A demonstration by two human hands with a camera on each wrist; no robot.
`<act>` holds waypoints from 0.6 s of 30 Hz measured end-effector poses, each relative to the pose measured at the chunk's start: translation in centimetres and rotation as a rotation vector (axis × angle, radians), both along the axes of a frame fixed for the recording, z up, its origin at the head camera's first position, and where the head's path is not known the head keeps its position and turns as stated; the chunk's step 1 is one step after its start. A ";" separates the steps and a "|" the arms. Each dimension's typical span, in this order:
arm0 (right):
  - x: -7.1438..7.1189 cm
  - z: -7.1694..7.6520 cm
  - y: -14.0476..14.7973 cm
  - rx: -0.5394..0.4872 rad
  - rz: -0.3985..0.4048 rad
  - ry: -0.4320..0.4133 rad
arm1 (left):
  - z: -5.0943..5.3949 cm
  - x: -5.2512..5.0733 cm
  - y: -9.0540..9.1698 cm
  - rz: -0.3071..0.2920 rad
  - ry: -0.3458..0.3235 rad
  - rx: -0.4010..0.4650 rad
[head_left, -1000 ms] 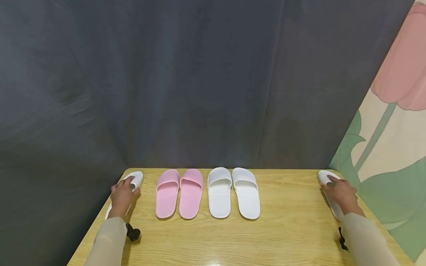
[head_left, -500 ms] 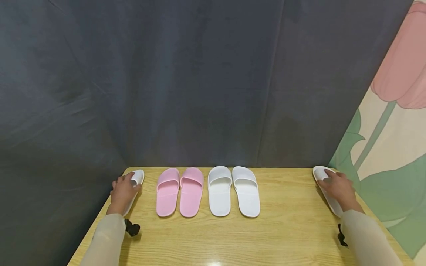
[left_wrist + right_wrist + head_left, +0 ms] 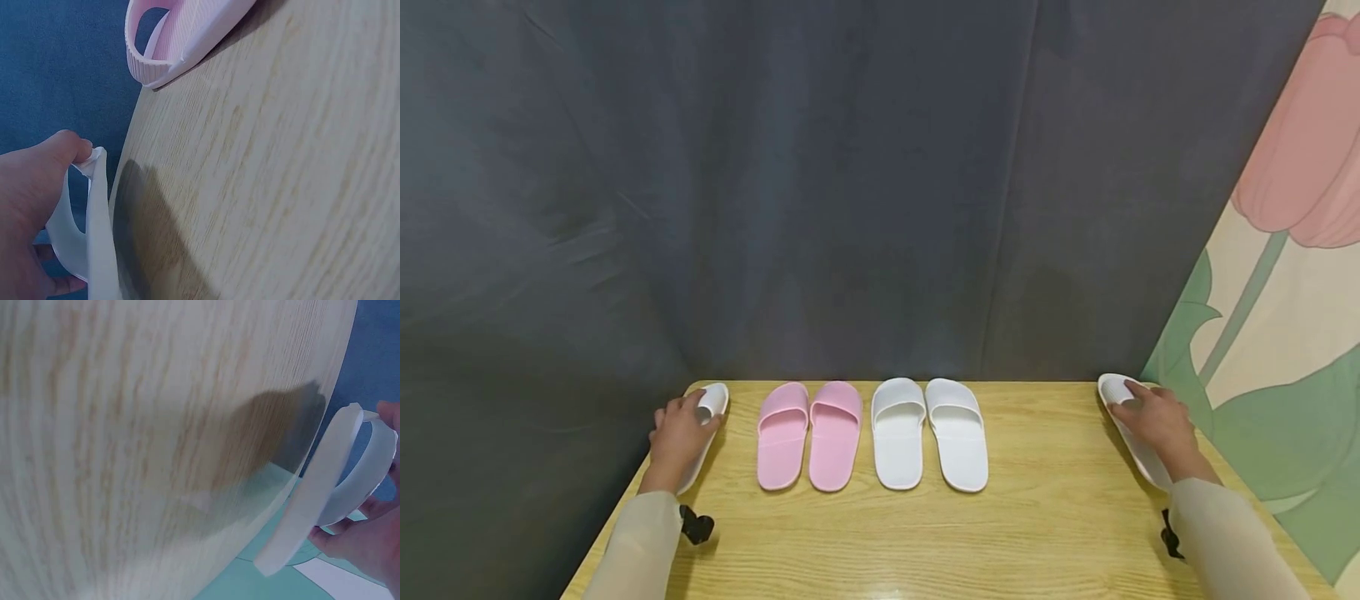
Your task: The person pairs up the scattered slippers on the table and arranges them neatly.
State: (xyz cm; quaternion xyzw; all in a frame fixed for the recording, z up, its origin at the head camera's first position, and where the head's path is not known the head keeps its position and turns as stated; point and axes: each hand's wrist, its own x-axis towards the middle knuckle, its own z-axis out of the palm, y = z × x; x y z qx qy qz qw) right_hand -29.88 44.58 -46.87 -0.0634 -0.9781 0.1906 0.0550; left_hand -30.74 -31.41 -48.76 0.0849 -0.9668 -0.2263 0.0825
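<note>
At the table's left edge my left hand [image 3: 677, 433] grips a white slipper [image 3: 717, 398] by its strap. In the left wrist view, thumb and fingers hold both sides of that strap, and the slipper [image 3: 100, 231] appears tilted, its shadow beside it on the wood. Toward the right edge, my right hand [image 3: 1161, 427] holds another white slipper [image 3: 1115, 388] the same way. The right wrist view has this slipper [image 3: 312, 494] tilted, apart from its shadow. Each hand hides part of its slipper. Between them lie two pink slippers [image 3: 780, 460] and two white slippers [image 3: 898, 457], toes toward the curtain.
The wooden table [image 3: 880, 542] ends against a dark grey curtain [image 3: 865, 192] behind and at the left. A wall with a painted tulip [image 3: 1292, 167] stands at the right. A black strap device [image 3: 696, 525] hangs at the left wrist.
The right hand has brought its white slipper a little left and toward the curtain. The left hand's slipper has shifted slightly right and turned. The middle pairs have stayed in place.
</note>
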 end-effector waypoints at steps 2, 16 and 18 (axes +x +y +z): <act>0.1 0.0 -0.2 0.004 0.007 0.008 | 0.1 0.3 0.0 -0.001 0.005 -0.003; 1.0 0.7 -0.9 0.013 -0.002 0.027 | 0.3 1.3 0.6 0.010 0.050 -0.035; 1.1 0.8 -1.1 0.008 -0.005 0.026 | 0.4 1.5 0.7 0.011 0.055 -0.032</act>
